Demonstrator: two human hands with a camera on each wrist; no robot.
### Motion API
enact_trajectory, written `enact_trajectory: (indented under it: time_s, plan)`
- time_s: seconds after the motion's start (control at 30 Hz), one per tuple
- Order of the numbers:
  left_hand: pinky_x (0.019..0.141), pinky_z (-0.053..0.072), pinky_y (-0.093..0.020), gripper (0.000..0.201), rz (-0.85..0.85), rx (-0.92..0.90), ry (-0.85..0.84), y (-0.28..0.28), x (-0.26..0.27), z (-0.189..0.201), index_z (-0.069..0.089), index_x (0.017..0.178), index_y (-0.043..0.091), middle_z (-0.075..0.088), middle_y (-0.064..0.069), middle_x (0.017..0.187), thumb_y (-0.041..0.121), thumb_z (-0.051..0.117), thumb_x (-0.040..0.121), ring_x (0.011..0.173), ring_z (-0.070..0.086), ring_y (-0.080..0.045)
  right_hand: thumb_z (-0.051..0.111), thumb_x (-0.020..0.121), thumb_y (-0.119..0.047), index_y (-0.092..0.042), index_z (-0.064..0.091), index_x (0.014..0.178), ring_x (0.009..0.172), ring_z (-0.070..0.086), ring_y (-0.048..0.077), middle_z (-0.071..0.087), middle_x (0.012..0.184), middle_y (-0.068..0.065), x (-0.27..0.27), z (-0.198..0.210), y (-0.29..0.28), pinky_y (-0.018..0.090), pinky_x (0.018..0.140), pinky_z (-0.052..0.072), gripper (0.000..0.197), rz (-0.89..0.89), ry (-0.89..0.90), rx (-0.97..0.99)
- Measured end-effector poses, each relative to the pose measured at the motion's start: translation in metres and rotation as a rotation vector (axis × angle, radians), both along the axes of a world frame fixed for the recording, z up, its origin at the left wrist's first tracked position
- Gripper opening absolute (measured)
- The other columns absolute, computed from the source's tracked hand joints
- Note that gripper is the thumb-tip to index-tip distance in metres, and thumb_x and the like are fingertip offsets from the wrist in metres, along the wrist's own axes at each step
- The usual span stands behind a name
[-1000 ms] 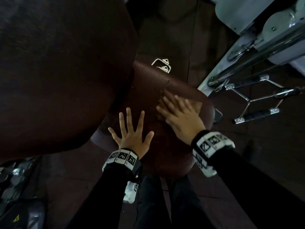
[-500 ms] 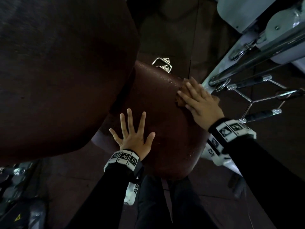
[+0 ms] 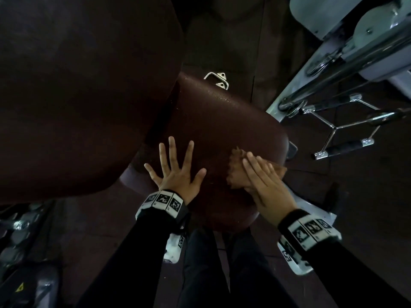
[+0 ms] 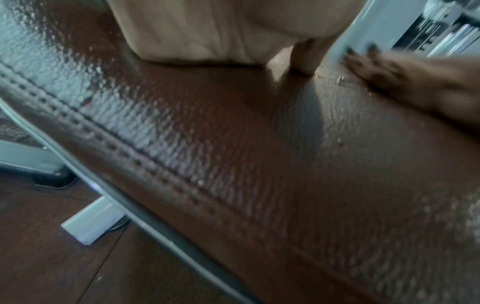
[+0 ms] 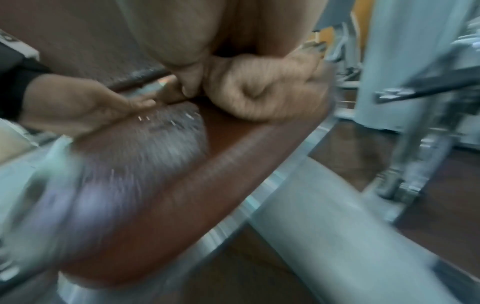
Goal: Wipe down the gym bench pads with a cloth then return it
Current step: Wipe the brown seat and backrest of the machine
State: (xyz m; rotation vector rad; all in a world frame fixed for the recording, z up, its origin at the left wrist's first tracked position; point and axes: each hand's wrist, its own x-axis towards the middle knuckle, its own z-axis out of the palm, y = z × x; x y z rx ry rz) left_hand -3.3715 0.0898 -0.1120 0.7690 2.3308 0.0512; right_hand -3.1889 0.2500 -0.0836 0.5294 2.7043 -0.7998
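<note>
The dark red-brown seat pad (image 3: 211, 121) lies in the middle of the head view, with the big backrest pad (image 3: 77, 85) rising at its left. My left hand (image 3: 175, 165) rests flat on the seat's near left part, fingers spread and holding nothing. My right hand (image 3: 260, 174) presses a tan cloth (image 3: 234, 174) with a zigzag edge onto the seat's near right edge, fingers straight. In the right wrist view the cloth (image 5: 259, 94) is bunched under my palm on the pad (image 5: 233, 164), and the picture is motion-blurred. The left wrist view shows wet, shiny leather (image 4: 259, 144) and the cloth (image 4: 402, 82) at the right.
A metal bracket (image 3: 219, 80) sits at the seat's far end. A grey machine frame (image 3: 333, 63) and a chrome cable handle (image 3: 344, 130) stand to the right over the dark floor. Weights (image 3: 17, 230) lie at the lower left. My legs (image 3: 222, 263) stand just below the seat.
My right hand slid the cloth out to the seat's far right edge, then drew it back to the near right edge. The left hand has stayed flat in place.
</note>
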Motion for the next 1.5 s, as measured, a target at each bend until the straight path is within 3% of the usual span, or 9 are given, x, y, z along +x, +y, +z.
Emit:
enact_trajectory:
  time_s: [0.2,0.37,0.57,0.77,0.83,1.03,1.2,1.33,1.5]
  plan:
    - [0.092,-0.028,-0.058,0.073,-0.079,0.059,-0.021,-0.011,-0.010,0.000,-0.036,0.127,0.058,-0.052,0.014,0.137,0.072,0.020,0.082,0.121,-0.053,-0.008,0.030,0.096,-0.040,-0.021,0.009,0.146,0.143,0.003,0.021,0.004,0.154,-0.007,0.002,-0.005,0.010,0.042,0.115,0.008,0.057,-0.012,-0.040,0.106]
    - [0.110,-0.007,-0.058,0.064,-0.117,0.129,0.138,-0.051,-0.022,0.004,-0.018,0.138,0.055,-0.033,0.014,0.150,0.066,0.020,0.089,0.142,-0.021,-0.011,0.041,0.097,-0.034,-0.026,0.010,0.149,0.145,0.001,0.026,0.003,0.157,-0.006,-0.050,-0.010,0.005,0.040,0.114,-0.004,0.061,0.035,-0.034,0.142]
    - [0.112,-0.009,-0.051,0.055,0.046,0.123,0.109,-0.074,-0.022,-0.001,-0.019,0.135,0.059,-0.037,0.018,0.144,0.059,0.015,0.092,0.145,-0.014,-0.021,0.029,0.092,-0.043,-0.027,0.025,0.147,0.142,0.017,0.033,0.020,0.155,-0.002,-0.063,-0.004,-0.057,0.049,0.113,0.009,0.057,0.294,0.007,0.181]
    - [0.109,-0.016,-0.047,0.055,0.049,0.119,0.072,-0.073,-0.023,-0.005,-0.023,0.132,0.062,-0.048,0.023,0.135,0.060,0.013,0.091,0.143,-0.020,-0.019,0.061,0.084,-0.024,-0.032,0.036,0.142,0.137,0.030,0.032,0.031,0.150,-0.003,0.021,-0.006,-0.079,0.052,0.109,0.027,0.064,0.454,0.085,0.235]
    - [0.109,-0.016,-0.048,0.055,0.052,0.124,0.076,-0.073,-0.023,-0.006,-0.025,0.131,0.063,-0.048,0.023,0.134,0.060,0.013,0.091,0.143,-0.021,-0.018,0.052,0.083,-0.020,-0.032,0.036,0.140,0.134,0.034,0.035,0.034,0.147,0.000,0.041,-0.004,-0.063,0.055,0.103,0.031,0.061,0.454,0.093,0.247]
    - [0.105,-0.019,-0.046,0.055,0.058,0.136,0.068,-0.073,-0.023,-0.008,-0.024,0.131,0.063,-0.049,0.024,0.135,0.061,0.013,0.091,0.143,-0.021,-0.019,0.036,0.093,-0.031,-0.034,0.024,0.145,0.140,0.013,0.036,0.017,0.153,-0.002,0.044,0.000,-0.002,0.061,0.107,0.023,0.054,0.080,-0.059,0.124]
    - [0.104,-0.020,-0.045,0.054,0.057,0.136,0.042,-0.073,-0.025,-0.008,-0.023,0.130,0.065,-0.050,0.027,0.133,0.062,0.014,0.091,0.142,-0.021,-0.018,0.031,0.096,-0.040,-0.037,0.021,0.145,0.143,0.008,0.037,0.005,0.154,-0.011,-0.022,-0.007,-0.013,0.053,0.112,0.007,0.050,0.018,-0.021,0.170]
    - [0.104,-0.021,-0.046,0.054,0.054,0.129,0.022,-0.073,-0.025,-0.007,-0.024,0.130,0.066,-0.051,0.027,0.132,0.064,0.012,0.090,0.141,-0.024,-0.016,0.038,0.095,-0.033,-0.036,0.024,0.146,0.143,0.011,0.037,0.014,0.157,-0.006,-0.047,-0.009,-0.054,0.049,0.112,0.002,0.052,0.105,0.005,0.230]
    - [0.105,-0.021,-0.046,0.054,0.051,0.117,0.008,-0.072,-0.026,-0.004,-0.023,0.131,0.064,-0.050,0.024,0.134,0.064,0.011,0.089,0.140,-0.026,-0.015,0.054,0.086,-0.030,-0.036,0.036,0.141,0.139,0.027,0.034,0.028,0.152,-0.004,0.002,-0.012,-0.095,0.052,0.109,0.020,0.058,0.421,0.084,0.255]
